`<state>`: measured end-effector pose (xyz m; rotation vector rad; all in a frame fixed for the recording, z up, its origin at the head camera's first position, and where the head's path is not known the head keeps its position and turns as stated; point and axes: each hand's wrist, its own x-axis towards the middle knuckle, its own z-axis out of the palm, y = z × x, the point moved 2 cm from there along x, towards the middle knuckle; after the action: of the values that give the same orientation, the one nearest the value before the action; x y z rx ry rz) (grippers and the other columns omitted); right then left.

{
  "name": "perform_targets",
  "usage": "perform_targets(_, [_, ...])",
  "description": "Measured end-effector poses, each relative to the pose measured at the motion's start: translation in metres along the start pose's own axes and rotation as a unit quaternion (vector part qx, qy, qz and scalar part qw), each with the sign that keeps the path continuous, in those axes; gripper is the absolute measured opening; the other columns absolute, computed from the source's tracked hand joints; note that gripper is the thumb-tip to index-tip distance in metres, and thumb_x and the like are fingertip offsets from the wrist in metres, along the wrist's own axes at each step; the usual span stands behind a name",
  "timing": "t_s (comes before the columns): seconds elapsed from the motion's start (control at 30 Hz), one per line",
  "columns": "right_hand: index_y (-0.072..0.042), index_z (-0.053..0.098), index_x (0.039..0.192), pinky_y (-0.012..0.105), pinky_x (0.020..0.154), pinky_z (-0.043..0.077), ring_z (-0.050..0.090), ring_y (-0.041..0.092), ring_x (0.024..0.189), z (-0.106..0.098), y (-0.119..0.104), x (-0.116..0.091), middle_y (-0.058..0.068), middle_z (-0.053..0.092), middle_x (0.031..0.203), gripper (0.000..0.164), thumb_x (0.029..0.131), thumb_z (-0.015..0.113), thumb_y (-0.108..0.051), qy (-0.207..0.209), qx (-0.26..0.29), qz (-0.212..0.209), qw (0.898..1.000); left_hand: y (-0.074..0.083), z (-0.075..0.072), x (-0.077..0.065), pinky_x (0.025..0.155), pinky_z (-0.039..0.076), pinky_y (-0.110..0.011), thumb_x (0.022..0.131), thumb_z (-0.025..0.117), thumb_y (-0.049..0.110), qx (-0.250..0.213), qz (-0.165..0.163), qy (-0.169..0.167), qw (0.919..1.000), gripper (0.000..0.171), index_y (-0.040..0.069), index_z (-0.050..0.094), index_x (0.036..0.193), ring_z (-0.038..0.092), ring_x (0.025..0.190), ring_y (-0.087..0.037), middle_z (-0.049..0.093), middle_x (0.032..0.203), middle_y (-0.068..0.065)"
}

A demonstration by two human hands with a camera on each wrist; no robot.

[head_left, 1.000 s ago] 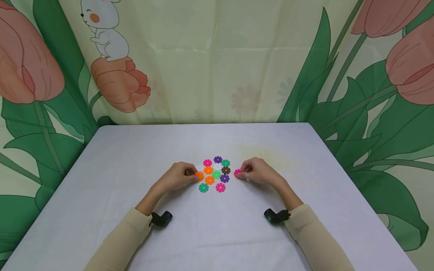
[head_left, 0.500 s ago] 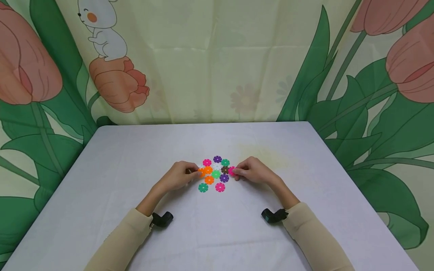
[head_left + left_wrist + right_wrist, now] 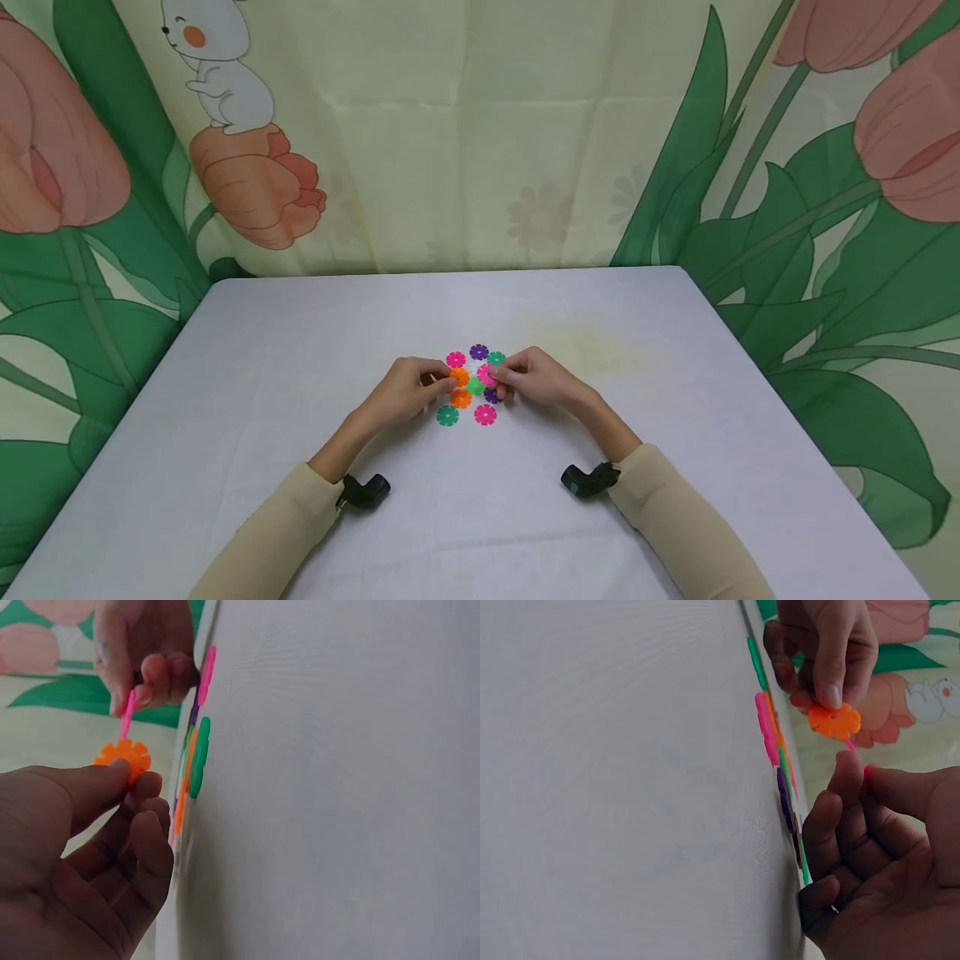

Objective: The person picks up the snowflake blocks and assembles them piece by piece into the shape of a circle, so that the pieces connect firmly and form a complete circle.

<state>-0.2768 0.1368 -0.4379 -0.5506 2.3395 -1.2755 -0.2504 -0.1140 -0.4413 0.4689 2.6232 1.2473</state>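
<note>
Several small flower-shaped plastic discs lie in a cluster at the middle of the white table. My left hand pinches an orange disc above the cluster. From the right, my right hand pinches a pink disc held edge-on. The two held discs meet or nearly meet between the hands. Loose discs below include a green disc and a pink disc.
A curtain printed with tulips and a rabbit hangs behind the table and at both sides. Black wrist cameras sit at my beige sleeves. The tabletop's left edge and right edge slope away.
My right hand carried the pink disc leftward from beside the cluster to over it. My left hand lifted the orange disc and moved slightly right toward it.
</note>
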Motion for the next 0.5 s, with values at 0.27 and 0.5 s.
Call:
perform_targets(0.27, [-0.006, 0.080, 0.094, 0.029, 0.087, 0.049, 0.062, 0.017, 0.084, 0.0076, -0.0044, -0.0055, 0.005, 0.073, 0.079, 0.032, 0.108, 0.062, -0.028, 0.006, 0.014, 0.003, 1.000, 0.0014, 0.0045, -0.0028, 0.058, 0.053, -0.027, 0.099, 0.076, 0.025, -0.001, 0.005, 0.001, 1.0000, 0.025, 0.011, 0.080, 0.119, 0.061, 0.072, -0.018, 0.074, 0.089, -0.001])
perform_targets(0.5, [-0.007, 0.080, 0.093, 0.031, 0.090, 0.048, 0.062, 0.018, 0.088, 0.0104, -0.0066, -0.0075, 0.004, 0.072, 0.078, 0.032, 0.107, 0.063, -0.029, 0.007, 0.008, 0.006, 1.000, 0.0060, 0.0088, -0.0033, 0.064, 0.053, -0.022, 0.099, 0.076, 0.020, 0.046, 0.064, 0.017, 0.9967, 0.019, 0.010, 0.081, 0.114, 0.061, 0.076, -0.014, 0.076, 0.094, -0.002])
